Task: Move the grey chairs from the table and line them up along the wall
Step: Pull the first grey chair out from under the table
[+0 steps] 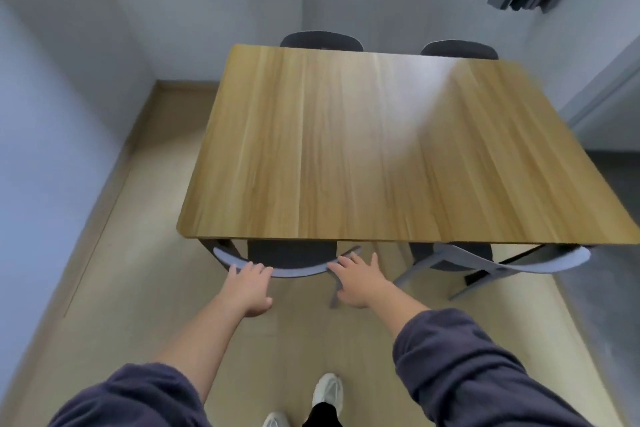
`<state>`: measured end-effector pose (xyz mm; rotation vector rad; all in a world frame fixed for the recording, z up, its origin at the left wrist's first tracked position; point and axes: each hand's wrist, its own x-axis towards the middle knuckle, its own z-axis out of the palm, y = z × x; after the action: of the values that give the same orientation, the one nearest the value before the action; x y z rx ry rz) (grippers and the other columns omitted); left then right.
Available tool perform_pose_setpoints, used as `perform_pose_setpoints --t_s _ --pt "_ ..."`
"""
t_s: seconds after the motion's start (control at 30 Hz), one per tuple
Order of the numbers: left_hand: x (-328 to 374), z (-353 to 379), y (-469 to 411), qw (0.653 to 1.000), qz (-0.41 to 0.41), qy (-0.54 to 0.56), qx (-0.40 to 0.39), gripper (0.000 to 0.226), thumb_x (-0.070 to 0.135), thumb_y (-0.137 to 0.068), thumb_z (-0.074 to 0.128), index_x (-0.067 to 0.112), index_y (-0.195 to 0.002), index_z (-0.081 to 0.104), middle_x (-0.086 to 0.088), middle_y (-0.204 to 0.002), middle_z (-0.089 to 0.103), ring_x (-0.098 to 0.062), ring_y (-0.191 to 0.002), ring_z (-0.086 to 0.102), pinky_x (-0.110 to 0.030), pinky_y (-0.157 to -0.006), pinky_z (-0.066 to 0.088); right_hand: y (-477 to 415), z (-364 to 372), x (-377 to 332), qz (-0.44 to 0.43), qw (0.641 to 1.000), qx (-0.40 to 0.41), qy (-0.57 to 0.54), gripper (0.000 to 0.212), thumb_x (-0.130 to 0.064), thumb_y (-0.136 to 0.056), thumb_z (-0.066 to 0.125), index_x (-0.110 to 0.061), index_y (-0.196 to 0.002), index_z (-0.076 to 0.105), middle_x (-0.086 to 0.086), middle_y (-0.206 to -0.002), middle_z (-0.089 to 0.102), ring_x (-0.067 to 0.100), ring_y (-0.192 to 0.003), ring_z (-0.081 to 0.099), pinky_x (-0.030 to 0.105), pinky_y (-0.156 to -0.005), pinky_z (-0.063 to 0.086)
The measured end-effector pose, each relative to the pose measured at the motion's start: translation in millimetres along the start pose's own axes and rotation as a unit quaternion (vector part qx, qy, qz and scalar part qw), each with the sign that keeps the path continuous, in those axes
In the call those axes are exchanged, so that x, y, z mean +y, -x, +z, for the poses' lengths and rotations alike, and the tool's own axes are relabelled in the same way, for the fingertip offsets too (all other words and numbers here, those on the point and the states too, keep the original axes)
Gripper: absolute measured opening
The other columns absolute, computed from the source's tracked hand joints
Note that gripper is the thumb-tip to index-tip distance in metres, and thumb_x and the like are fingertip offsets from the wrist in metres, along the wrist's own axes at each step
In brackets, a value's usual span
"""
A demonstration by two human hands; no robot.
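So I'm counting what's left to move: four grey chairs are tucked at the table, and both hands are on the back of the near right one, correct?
Not quite. The head view shows both the left hand and right hand on the back of the near left chair, not the near right chair. Four chairs at the table is correct.

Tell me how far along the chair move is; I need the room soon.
Done: nothing; no chair stands along a wall. In hand: both hands, left hand and right hand, rest open on the near-left chair backrest, no grip closed. Left: that chair, the near-right chair and two far chairs, all at the table.
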<state>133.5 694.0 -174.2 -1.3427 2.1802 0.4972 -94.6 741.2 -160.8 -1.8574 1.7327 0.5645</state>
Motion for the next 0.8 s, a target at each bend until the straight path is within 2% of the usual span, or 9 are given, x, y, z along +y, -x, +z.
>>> perform_pose_setpoints --t_s 0.13,0.23,0.33,0.43,0.5,0.57,0.67,0.8 --pt "-1.7 23.5 -6.0 0.999 -0.026 -0.027 0.023 0.066 0.023 -0.093 0.045 0.021 -0.152 0.015 -0.008 -0.159 0.020 -0.027 -0.148 0.013 -0.051 -0.120 0.005 -15.3 18.5 -2.6 0.009 0.997 0.021 0.068 0.073 -0.015 -0.090 0.051 -0.030 -0.151 0.013 0.007 -0.158 0.024 0.035 -0.148 0.009 0.069 -0.111 -0.002" --pt "-1.1 31.0 -12.8 0.996 -0.036 -0.051 0.057 0.067 0.010 -0.089 0.047 0.020 -0.149 0.020 -0.009 -0.150 0.033 -0.027 -0.143 0.023 -0.052 -0.119 0.006 -25.5 27.0 -4.1 0.005 0.996 0.036 0.084 0.079 -0.012 -0.087 0.056 -0.033 -0.150 0.013 0.009 -0.156 0.028 0.037 -0.147 0.014 0.067 -0.112 0.000" --pt "-2.4 36.7 -24.1 0.993 -0.028 -0.062 0.101 0.058 0.004 -0.084 0.048 0.018 -0.139 0.033 -0.005 -0.130 0.048 -0.025 -0.128 0.040 -0.048 -0.116 0.017 -37.5 34.4 -5.1 0.001 0.995 0.055 0.085 0.079 -0.011 -0.086 0.059 -0.033 -0.149 0.016 0.012 -0.151 0.034 0.038 -0.144 0.021 0.065 -0.114 0.004" --pt "-7.5 34.8 -37.0 0.992 -0.011 -0.076 0.098 0.040 0.005 -0.085 0.050 0.019 -0.123 0.048 -0.003 -0.113 0.059 -0.022 -0.108 0.053 -0.036 -0.096 0.037 -48.7 34.3 -6.7 -0.009 0.994 0.044 0.096 0.076 -0.013 -0.087 0.060 -0.033 -0.148 0.020 0.010 -0.147 0.042 0.037 -0.140 0.031 0.064 -0.114 0.007" --pt "-9.2 33.4 -43.2 0.994 -0.006 -0.092 0.063 0.031 0.006 -0.087 0.050 0.019 -0.116 0.052 -0.003 -0.107 0.063 -0.022 -0.099 0.059 -0.033 -0.079 0.040 -54.6 35.7 -9.1 -0.016 0.995 0.022 0.100 0.071 -0.015 -0.089 0.059 -0.033 -0.147 0.023 0.008 -0.143 0.047 0.036 -0.135 0.039 0.063 -0.114 0.009" --pt "-7.2 37.7 -46.5 0.995 -0.001 -0.092 0.025 0.028 0.009 -0.088 0.050 0.019 -0.114 0.053 -0.003 -0.104 0.064 -0.023 -0.095 0.061 -0.032 -0.073 0.041 -57.1 41.0 -14.2 -0.020 0.994 0.000 0.103 0.067 -0.018 -0.091 0.059 -0.033 -0.147 0.025 0.008 -0.140 0.050 0.036 -0.130 0.044 0.060 -0.114 0.018" --pt "-2.1 54.6 -43.0 0.997 0.009 -0.070 -0.022 0.034 0.019 -0.086 0.044 0.023 -0.119 0.050 -0.006 -0.109 0.064 -0.027 -0.100 0.058 -0.041 -0.087 0.044 -53.0 59.6 -24.8 -0.022 0.995 -0.017 0.099 0.061 -0.021 -0.093 0.050 -0.033 -0.147 0.024 0.010 -0.139 0.049 0.036 -0.128 0.044 0.058 -0.110 0.023" --pt "-1.6 80.6 -24.4 0.994 0.024 -0.087 -0.069 0.050 0.033 -0.086 0.039 0.025 -0.135 0.037 -0.010 -0.130 0.053 -0.033 -0.121 0.045 -0.058 -0.100 0.028 -34.8 85.0 -33.1 -0.023 0.995 -0.039 0.089 0.059 -0.023 -0.093 0.041 -0.033 -0.148 0.021 0.011 -0.149 0.037 0.037 -0.139 0.029 0.062 -0.113 0.014"
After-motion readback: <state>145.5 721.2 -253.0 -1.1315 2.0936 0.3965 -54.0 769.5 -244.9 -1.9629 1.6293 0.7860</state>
